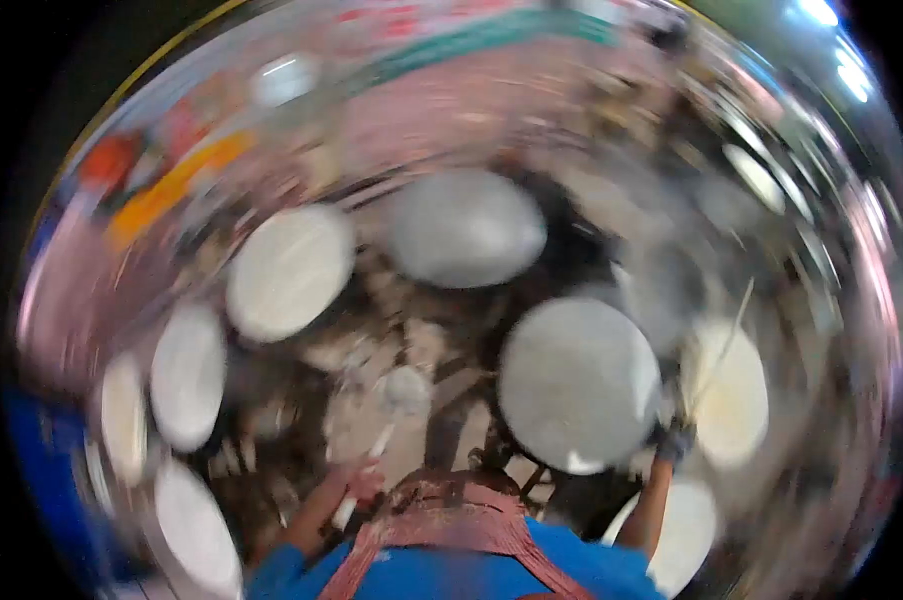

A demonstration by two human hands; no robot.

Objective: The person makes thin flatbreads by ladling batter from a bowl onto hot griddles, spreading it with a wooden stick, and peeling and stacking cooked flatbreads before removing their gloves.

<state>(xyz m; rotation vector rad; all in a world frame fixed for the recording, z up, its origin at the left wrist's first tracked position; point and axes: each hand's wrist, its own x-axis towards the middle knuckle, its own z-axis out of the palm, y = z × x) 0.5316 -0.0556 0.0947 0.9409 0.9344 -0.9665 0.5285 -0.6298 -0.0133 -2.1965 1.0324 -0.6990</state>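
Note:
My left hand (366, 484) is closed around the pale handle of a ladle (404, 388), whose round grey head points away from me over the floor between the pans. In a dark glove, my right hand (678, 443) grips a thin stick (737, 330) that slants up and to the right. The stick passes in front of a round pan of pale yellowish liquid (729, 405). Just left of that hand is a large round grey pan (580, 385). Motion blur hides the finer detail of both hands.
Another grey round vessel (469, 228) stands ahead. Round pans with whitish contents line the left, among them a near one (292, 273) and one farther left (189, 378). A white pan (682, 540) sits close by my right arm. Hazy steam hangs on the right.

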